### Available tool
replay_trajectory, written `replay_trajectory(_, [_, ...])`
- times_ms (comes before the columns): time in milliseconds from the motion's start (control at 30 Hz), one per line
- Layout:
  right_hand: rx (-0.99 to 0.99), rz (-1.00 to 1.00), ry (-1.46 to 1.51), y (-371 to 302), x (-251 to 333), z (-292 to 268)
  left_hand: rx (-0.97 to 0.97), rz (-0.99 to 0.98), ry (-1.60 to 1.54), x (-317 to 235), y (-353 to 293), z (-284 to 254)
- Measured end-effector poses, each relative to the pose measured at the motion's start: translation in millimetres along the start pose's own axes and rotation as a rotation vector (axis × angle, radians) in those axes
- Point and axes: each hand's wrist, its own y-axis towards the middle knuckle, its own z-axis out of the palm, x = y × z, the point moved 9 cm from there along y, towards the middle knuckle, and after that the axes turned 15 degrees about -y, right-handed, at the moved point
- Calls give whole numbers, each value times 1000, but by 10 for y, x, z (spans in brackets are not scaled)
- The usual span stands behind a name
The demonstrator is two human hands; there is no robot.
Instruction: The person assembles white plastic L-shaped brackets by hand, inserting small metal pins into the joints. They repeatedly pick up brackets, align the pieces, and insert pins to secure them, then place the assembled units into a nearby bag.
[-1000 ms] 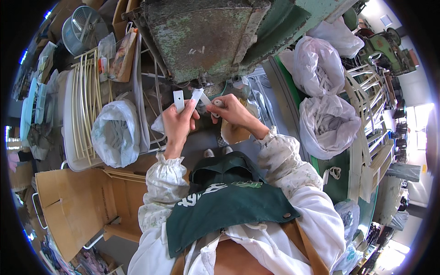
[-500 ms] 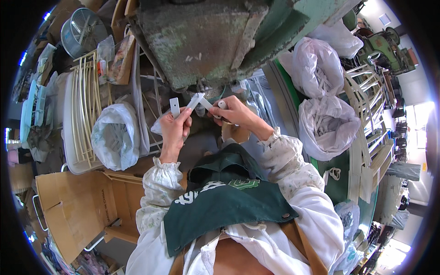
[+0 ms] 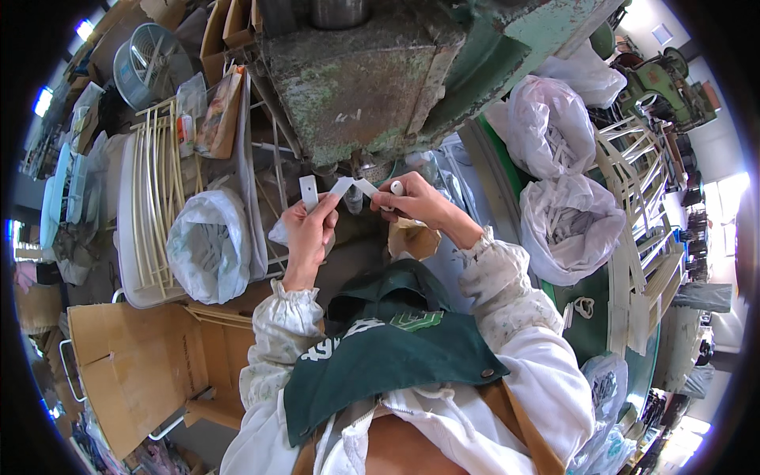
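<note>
My left hand is closed around short flat white strips. One strip with a small hole stands up from the fingers, and another white strip slants toward the right, pinched near the thumb. My right hand pinches a flat white strip that points left, its tip close to the left hand's slanted strip. A rounded white end also pokes out of the right fingers. Both hands are held just below the worn green machine head, near a round metal part on its underside.
A white bag of strips stands at left beside long pale rods. On the right are bags of similar pieces and stacked long strips. An open cardboard box lies at lower left; a wire-mesh basket stands at upper left.
The tips of the two facing strips touched or overlapped before; now a small gap shows between them. The whole view has shifted slightly. Both hands keep their grip.
</note>
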Motion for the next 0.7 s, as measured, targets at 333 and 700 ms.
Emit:
replay_trajectory(333, [-377, -23, 46, -738, 47, -618, 59, -2, 20, 62, -137, -261])
replay_trajectory(700, [-328, 11, -216, -1190, 183, -317, 373, -80, 34, 330, -516, 553])
